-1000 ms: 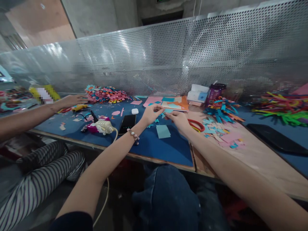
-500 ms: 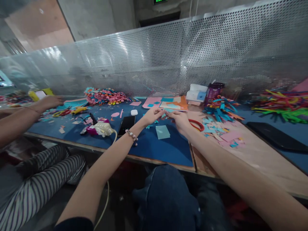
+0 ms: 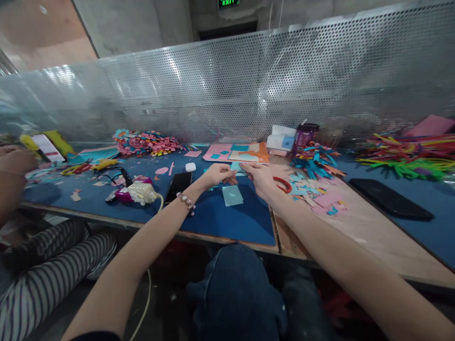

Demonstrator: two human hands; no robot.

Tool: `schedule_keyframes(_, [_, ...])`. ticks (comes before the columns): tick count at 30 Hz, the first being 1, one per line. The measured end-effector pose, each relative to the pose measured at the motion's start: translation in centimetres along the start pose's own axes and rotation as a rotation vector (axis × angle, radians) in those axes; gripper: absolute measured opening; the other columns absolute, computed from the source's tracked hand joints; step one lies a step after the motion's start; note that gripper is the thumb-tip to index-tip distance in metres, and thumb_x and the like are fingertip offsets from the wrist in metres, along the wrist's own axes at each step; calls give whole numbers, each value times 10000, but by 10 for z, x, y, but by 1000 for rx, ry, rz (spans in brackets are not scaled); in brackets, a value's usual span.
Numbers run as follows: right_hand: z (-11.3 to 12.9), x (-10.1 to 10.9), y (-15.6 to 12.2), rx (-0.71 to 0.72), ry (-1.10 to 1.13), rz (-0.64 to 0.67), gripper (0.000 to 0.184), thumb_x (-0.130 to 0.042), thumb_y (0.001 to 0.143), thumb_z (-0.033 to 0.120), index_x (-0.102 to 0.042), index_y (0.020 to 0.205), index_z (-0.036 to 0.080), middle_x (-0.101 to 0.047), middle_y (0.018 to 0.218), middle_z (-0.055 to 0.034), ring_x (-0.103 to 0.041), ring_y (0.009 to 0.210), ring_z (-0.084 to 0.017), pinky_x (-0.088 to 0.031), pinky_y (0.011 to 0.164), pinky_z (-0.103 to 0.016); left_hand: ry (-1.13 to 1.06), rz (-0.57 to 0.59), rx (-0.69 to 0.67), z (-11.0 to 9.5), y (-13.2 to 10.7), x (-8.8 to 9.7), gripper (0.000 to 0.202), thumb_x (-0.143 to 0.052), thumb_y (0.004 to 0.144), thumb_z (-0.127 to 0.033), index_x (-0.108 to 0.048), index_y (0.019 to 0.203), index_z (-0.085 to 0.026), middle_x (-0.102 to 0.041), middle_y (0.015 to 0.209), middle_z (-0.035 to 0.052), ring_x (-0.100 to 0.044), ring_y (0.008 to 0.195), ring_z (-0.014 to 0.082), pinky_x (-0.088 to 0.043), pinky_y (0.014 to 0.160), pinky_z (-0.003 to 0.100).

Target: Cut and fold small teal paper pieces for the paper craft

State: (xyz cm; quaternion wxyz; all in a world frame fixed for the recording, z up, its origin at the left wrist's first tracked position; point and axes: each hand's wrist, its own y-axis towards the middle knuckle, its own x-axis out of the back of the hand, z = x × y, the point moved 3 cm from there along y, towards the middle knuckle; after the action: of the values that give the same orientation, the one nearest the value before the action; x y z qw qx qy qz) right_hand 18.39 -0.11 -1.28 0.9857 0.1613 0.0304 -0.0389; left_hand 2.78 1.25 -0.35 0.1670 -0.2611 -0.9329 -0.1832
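My left hand (image 3: 221, 174) hovers over the blue tabletop, fingers curled together; whatever may be between them is too small to make out. To its right, my right hand (image 3: 260, 178) has thumb and index finger close together at the edge of a light blue paper piece (image 3: 236, 166); whether it grips or only touches this paper is unclear. Just below the hands lies a pale teal paper square (image 3: 232, 199) with a small whitish spot on it. Red-handled scissors (image 3: 283, 184) rest beside my right hand, partly hidden by it.
Behind the hands lie pink, orange and cream paper sheets (image 3: 262, 151). Paper scraps (image 3: 329, 201) and a dark phone (image 3: 391, 199) are on the right. At left are a black phone (image 3: 178, 185), a power adapter (image 3: 140, 191) with its cable and a co-worker's arm (image 3: 14, 175).
My hands, joined over a small pale piece before, have moved apart. A whitish spot now shows on the teal square. The co-worker's arm has drawn back left, and the view has shifted slightly right.
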Motion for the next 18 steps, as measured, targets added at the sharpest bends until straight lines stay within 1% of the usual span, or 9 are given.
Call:
schedule_keyframes(3, [-1,5,3,-39,81,-45,392,-753,515,491,-655,682,150,-606,644,-23,-445,557,-99,-285,471,-241,11,8,2,-2,-1,0,378,-577,758,-517,-573,710,-142,-704,733,122,-670,662,173,-446,540,242])
schedule_keyframes(5, [-1,6,5,-55,116,-26,371,-764,508,472,-654,665,155,-599,629,-19,-449,555,-102,-282,467,-243,21,-1,-8,-4,-1,1,373,-569,768,-509,-575,713,-140,-704,733,120,-669,657,168,-446,539,239])
schedule_keyframes(9, [-3,5,6,-103,182,-18,364,-770,509,474,-618,633,167,-622,665,-33,-496,588,-120,-310,465,-242,41,-17,-38,-6,-1,3,370,-570,772,-496,-573,703,-132,-698,714,110,-664,638,156,-448,534,228])
schedule_keyframes(13, [-6,2,6,-169,202,7,373,-751,538,487,-600,679,177,-646,707,-34,-537,624,-132,-336,470,-229,52,10,-37,-8,-2,5,372,-573,776,-485,-568,724,-117,-698,720,103,-640,590,125,-466,554,224])
schedule_keyframes(15, [-7,3,7,-187,212,12,386,-722,569,518,-591,698,178,-650,718,-37,-551,633,-136,-339,471,-226,69,10,-39,-9,-3,7,375,-576,776,-480,-572,732,-108,-693,704,97,-613,543,108,-478,560,232])
schedule_keyframes(18, [-4,8,10,-173,178,25,457,-592,660,628,-605,717,175,-645,719,-49,-550,626,-134,-332,474,-231,99,3,-48,-10,-3,9,383,-569,782,-481,-583,744,-100,-679,659,87,-594,516,101,-481,551,232])
